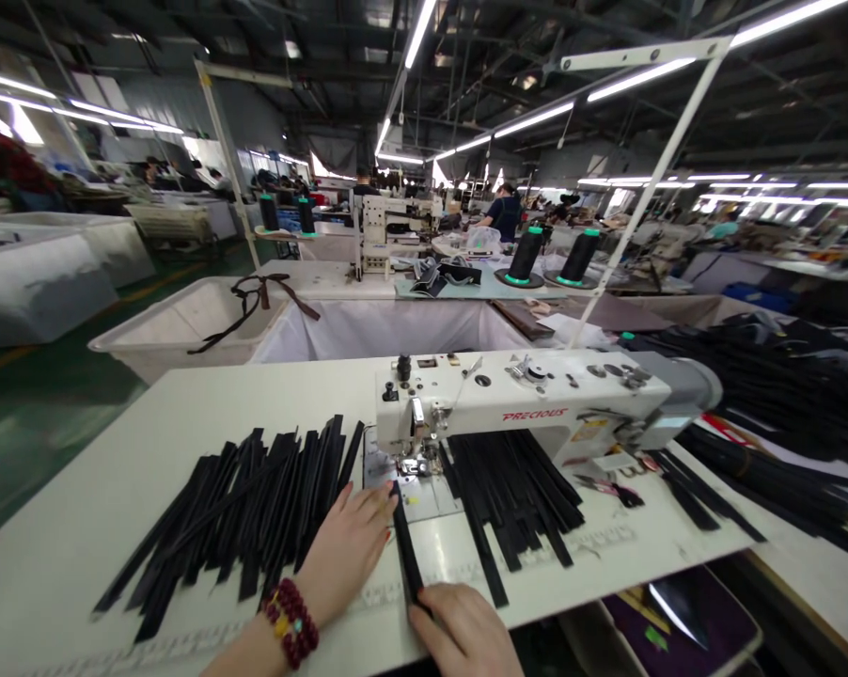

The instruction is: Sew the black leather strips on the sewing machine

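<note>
A narrow black fabric strip (408, 545) lies lengthwise on the sewing machine's bed, its far end just in front of the presser foot (416, 464). My left hand (350, 538), with a beaded bracelet at the wrist, has its fingers together and closed on the strip's left edge near that far end. At the near end, my right hand (463, 628) grips the same strip between thumb and fingers. The white sewing machine (480, 404) stands just beyond both hands. To the left lies a pile of black strips (247, 508); more strips (515, 498) lie under the machine's arm.
Small scissors (611, 489) lie on the table (205, 400) right of the machine. Beyond its back edge are a white bin (177, 324) and another machine (388, 235). Black thread cones (525, 254) stand behind. Black material (762, 376) is heaped at the right.
</note>
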